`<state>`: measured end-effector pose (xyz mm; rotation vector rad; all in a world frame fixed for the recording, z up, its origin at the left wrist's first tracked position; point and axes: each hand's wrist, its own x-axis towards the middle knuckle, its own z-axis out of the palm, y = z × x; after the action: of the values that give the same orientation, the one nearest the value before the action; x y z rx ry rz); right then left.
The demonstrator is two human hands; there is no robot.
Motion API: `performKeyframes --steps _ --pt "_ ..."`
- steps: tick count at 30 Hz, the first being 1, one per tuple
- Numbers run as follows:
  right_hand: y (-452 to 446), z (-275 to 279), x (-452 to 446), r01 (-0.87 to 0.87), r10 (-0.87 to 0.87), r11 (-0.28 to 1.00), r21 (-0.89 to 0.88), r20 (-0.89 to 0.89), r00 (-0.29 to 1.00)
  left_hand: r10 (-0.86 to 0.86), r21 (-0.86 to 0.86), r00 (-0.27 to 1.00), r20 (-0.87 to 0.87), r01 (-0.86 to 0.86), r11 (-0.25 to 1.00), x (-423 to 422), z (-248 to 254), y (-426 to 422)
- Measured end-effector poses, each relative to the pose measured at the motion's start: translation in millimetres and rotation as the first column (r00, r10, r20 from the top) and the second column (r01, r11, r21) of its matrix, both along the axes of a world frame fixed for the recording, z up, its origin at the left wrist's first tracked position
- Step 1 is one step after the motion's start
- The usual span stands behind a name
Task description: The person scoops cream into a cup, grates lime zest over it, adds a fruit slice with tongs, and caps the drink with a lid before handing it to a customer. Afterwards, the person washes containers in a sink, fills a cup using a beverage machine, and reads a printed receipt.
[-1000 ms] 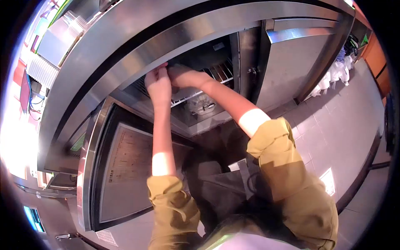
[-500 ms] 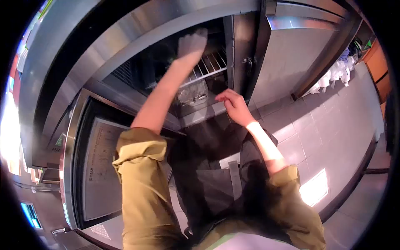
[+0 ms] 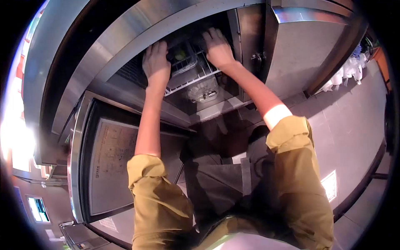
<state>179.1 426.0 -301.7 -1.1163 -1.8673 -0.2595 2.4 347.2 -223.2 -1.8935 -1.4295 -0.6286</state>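
Observation:
Both my hands reach into the dark inside of a low stainless-steel refrigerator cabinet. My left hand (image 3: 157, 62) is on the left, its fingers bent forward over something dark. On the right, above the white wire shelf (image 3: 193, 82), my right hand (image 3: 218, 48) has its fingers curled in the same way. Shadow hides what the fingertips grip. Between the hands is a clear container (image 3: 185, 66) with something yellow-green (image 3: 180, 55) inside. Another clear container (image 3: 202, 91) sits below the shelf.
The cabinet door (image 3: 110, 162) hangs open at the left, with a printed sheet inside it. A steel counter edge (image 3: 125, 31) curves above the opening. To the right are a closed door panel (image 3: 304, 54), white bags (image 3: 343, 77) and a tiled floor (image 3: 333, 133).
My right hand has moved up from the cabinet's front into its inside. My left hand has shifted left and down, uncovering the container with yellow-green contents.

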Motion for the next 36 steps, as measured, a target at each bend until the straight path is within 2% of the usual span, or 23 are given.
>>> performKeyframes --steps 2,3,5,6,8,11,13,14,17,18,19,21,22,23,24,26,27,29,30,31,32,34,36 --pt "31 -3 -8 0.057 -0.065 0.997 0.055 0.145 0.987 0.02 -0.079 0.999 0.049 -0.016 0.997 -12 -12 -9" --pt "40 1 -10 0.086 -0.072 0.995 -0.048 0.233 0.97 0.032 -0.121 0.997 0.072 -0.024 0.992 -16 -13 -12" --pt "50 8 -14 0.165 -0.051 0.954 -0.251 0.404 0.913 0.174 -0.388 0.94 0.293 -0.05 0.92 -23 -10 -18" --pt "46 16 -13 0.139 -0.004 0.951 -0.276 0.438 0.899 0.264 -0.513 0.885 0.383 -0.034 0.858 -25 -10 -20" --pt "41 34 -5 0.096 0.087 0.942 -0.322 0.508 0.857 0.25 -0.547 0.881 0.401 0.011 0.837 -43 -16 -14" --pt "40 51 0 0.099 -0.004 0.983 -0.153 0.526 0.85 0.214 -0.552 0.917 0.337 0.008 0.834 -53 -21 -8" --pt "53 49 -4 0.041 -0.037 0.999 -0.006 0.329 0.944 0.191 -0.524 0.934 0.301 -0.005 0.852 -55 -23 -7" --pt "54 53 -8 0.023 -0.039 0.997 0.073 0.222 0.974 0.213 -0.565 0.934 0.287 -0.015 0.825 -54 -20 -9" --pt "43 60 -26 -0.051 -0.028 0.969 0.242 0.313 0.949 0.308 -0.701 0.914 0.266 -0.036 0.713 -50 -7 -12" --pt "33 67 -38 -0.138 0.049 0.95 0.279 0.303 0.952 0.359 -0.759 0.894 0.268 -0.033 0.651 -47 -1 -15" --pt "27 69 -53 -0.228 0.181 0.953 0.199 0.228 0.957 0.407 -0.811 0.874 0.264 -0.028 0.585 -44 3 -17" --pt "12 70 -76 -0.332 0.297 0.94 0.074 0.297 0.908 0.418 -0.827 0.856 0.304 0.019 0.562 -37 13 -21" --pt "2 74 -89 -0.439 0.444 0.896 -0.063 0.116 0.889 0.425 -0.833 0.846 0.323 0.041 0.552 -35 14 -23" --pt "18 59 -111 -0.394 0.402 0.914 -0.099 0.366 0.84 0.417 -0.805 0.839 0.35 0.042 0.592 -33 14 -25" --pt "6 61 -116 -0.434 0.458 0.889 -0.147 0.254 0.852 0.437 -0.802 0.832 0.34 0.014 0.597 -29 16 -31" --pt "-11 72 -113 -0.395 0.524 0.846 -0.359 0.415 0.744 0.477 -0.792 0.816 0.326 -0.039 0.609 -23 23 -45" --pt "-9 70 -111 -0.444 0.574 0.805 -0.393 0.329 0.749 0.371 -0.692 0.855 0.362 -0.02 0.722 -26 20 -50" --pt "-8 67 -105 -0.545 0.659 0.709 -0.447 0.145 0.738 0.363 -0.632 0.858 0.363 -0.059 0.772 -25 25 -61" --pt "-9 65 -97 -0.609 0.654 0.715 -0.343 0.022 0.756 0.359 -0.6 0.858 0.367 -0.076 0.796 -20 30 -65" --pt "-11 61 -85 -0.652 0.649 0.722 -0.232 -0.099 0.754 0.298 -0.491 0.833 0.465 -0.037 0.871 -13 33 -64" --pt "-17 59 -69 -0.676 0.646 0.728 -0.116 -0.215 0.732 0.244 -0.465 0.828 0.505 0.023 0.885 -3 35 -57" --pt "-29 37 -43 -0.387 0.386 0.919 0.079 -0.388 0.837 0.134 -0.399 0.801 0.583 0.139 0.907 17 39 -25" --pt "-40 11 -15 -0.254 0.201 0.966 -0.055 -0.463 0.863 0.032 -0.478 0.773 0.634 0.359 0.802 27 17 29"
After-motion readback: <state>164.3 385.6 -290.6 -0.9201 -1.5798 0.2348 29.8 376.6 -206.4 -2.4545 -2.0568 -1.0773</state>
